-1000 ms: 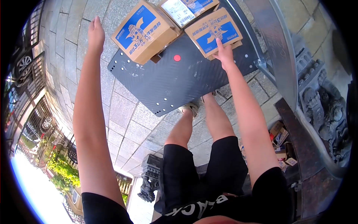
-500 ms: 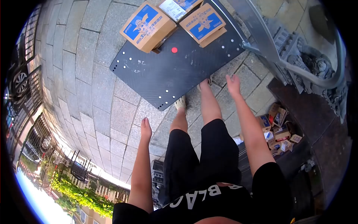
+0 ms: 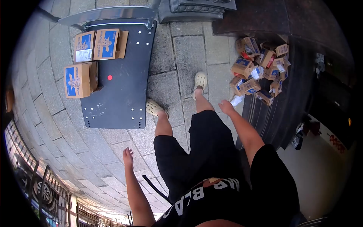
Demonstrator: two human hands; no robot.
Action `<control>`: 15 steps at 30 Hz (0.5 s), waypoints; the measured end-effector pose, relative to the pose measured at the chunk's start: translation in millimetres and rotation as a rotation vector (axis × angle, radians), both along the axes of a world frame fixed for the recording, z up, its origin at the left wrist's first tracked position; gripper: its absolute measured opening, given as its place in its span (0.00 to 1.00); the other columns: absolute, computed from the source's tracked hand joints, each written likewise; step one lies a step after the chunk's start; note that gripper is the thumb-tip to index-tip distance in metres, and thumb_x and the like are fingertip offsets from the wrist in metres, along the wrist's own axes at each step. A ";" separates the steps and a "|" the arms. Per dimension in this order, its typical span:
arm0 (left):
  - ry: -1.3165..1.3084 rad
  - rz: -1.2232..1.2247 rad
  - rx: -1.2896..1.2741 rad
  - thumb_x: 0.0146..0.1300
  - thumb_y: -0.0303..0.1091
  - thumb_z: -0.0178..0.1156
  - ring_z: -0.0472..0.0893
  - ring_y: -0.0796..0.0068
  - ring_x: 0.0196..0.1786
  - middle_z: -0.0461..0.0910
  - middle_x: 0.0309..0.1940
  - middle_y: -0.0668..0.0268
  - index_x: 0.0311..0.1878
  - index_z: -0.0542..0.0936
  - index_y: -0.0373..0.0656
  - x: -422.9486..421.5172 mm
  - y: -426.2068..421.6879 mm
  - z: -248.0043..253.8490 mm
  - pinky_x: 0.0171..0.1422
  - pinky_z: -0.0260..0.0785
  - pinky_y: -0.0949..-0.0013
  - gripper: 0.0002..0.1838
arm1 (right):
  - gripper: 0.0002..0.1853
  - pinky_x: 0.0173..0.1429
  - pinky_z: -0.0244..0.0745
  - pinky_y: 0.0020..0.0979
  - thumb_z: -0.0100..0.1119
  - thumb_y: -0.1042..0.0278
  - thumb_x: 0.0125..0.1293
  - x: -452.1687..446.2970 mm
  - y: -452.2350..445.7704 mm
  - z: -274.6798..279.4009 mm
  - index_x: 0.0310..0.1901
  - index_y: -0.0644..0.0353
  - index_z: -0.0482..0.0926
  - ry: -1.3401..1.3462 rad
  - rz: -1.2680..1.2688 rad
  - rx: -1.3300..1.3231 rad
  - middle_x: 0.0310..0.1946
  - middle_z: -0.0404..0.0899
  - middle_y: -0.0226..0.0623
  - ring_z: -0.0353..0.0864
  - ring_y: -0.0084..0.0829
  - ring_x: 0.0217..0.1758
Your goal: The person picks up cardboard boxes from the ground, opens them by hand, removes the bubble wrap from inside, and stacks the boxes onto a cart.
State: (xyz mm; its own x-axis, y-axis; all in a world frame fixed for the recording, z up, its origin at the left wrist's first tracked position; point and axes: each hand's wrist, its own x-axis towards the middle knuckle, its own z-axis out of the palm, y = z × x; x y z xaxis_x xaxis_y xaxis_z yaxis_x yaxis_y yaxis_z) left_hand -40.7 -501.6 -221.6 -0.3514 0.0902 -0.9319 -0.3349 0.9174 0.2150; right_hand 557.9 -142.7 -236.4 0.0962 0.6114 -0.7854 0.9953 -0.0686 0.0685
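Note:
My left hand (image 3: 127,157) hangs over the paving below the near edge of a dark flatbed trolley (image 3: 123,98), fingers apart and nothing in it. My right hand (image 3: 227,107) is out to the right, its fingers loosely bent, also holding nothing. Nearest to it are a crumpled white piece (image 3: 237,100) and a pile of small opened cardboard boxes (image 3: 250,86) on the ground. On the trolley stand a blue-printed carton (image 3: 77,80), a second carton (image 3: 107,43) and a third carton (image 3: 84,41) with a white label. Neither hand touches any of these.
A metal trolley handle (image 3: 109,15) rises at the far end of the deck. Carved grey stone (image 3: 196,10) stands beyond it. To the right runs a dark ridged step (image 3: 261,121) before a doorway. A railing (image 3: 49,193) shows at lower left.
My view has turned right, so the trolley and its cartons now appear further left and the box pile is nearer the middle. My feet have shifted; both hands stay without any object.

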 end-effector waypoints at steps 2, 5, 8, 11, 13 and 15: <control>0.057 -0.048 -0.003 0.73 0.52 0.49 0.79 0.69 0.47 0.80 0.50 0.60 0.63 0.72 0.43 -10.3 10.7 -1.2 0.48 0.68 0.66 0.25 | 0.25 0.56 0.75 0.46 0.60 0.48 0.63 40.7 -12.6 7.7 0.48 0.65 0.79 -0.017 -0.079 0.015 0.48 0.80 0.58 0.80 0.55 0.52; 0.103 -0.022 0.062 0.75 0.48 0.47 0.80 0.69 0.49 0.80 0.52 0.60 0.62 0.72 0.45 12.2 56.4 17.6 0.50 0.69 0.66 0.22 | 0.27 0.57 0.74 0.45 0.59 0.46 0.64 109.1 -28.8 -5.4 0.49 0.66 0.79 -0.045 -0.221 0.023 0.49 0.80 0.58 0.79 0.55 0.53; 0.105 -0.066 0.088 0.75 0.48 0.47 0.81 0.69 0.48 0.80 0.51 0.61 0.63 0.72 0.45 65.1 96.2 29.1 0.52 0.71 0.64 0.22 | 0.32 0.60 0.73 0.45 0.60 0.43 0.62 157.4 -33.3 -11.0 0.55 0.67 0.76 -0.081 -0.391 0.035 0.51 0.79 0.59 0.78 0.54 0.56; 0.045 -0.251 0.033 0.75 0.49 0.47 0.80 0.68 0.50 0.80 0.52 0.61 0.63 0.72 0.45 138.8 123.3 27.0 0.53 0.70 0.65 0.23 | 0.38 0.63 0.72 0.46 0.63 0.39 0.59 218.8 -24.0 -49.6 0.59 0.68 0.74 -0.096 -0.574 0.157 0.54 0.77 0.60 0.77 0.56 0.59; 0.011 -0.377 0.022 0.75 0.47 0.47 0.80 0.69 0.50 0.80 0.52 0.61 0.63 0.72 0.43 200.7 144.3 29.9 0.53 0.71 0.65 0.22 | 0.44 0.64 0.71 0.46 0.64 0.37 0.58 270.8 -13.8 -91.0 0.62 0.72 0.69 -0.041 -0.616 0.276 0.56 0.75 0.64 0.75 0.58 0.61; -0.036 -0.512 0.033 0.76 0.43 0.48 0.81 0.69 0.49 0.80 0.52 0.60 0.64 0.71 0.42 260.0 155.8 24.7 0.52 0.71 0.66 0.21 | 0.46 0.66 0.69 0.44 0.65 0.37 0.57 307.4 14.7 -116.9 0.63 0.75 0.68 0.037 -0.680 0.393 0.58 0.74 0.65 0.74 0.56 0.63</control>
State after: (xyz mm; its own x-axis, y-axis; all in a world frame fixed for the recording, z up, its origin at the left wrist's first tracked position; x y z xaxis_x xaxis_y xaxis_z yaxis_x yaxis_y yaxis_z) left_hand 219.3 -345.8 -196.9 -0.2218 0.2718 -0.9364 0.1476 0.9586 0.2433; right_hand 865.2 -128.0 -353.3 0.5273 0.6612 -0.5336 0.7269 -0.6762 -0.1196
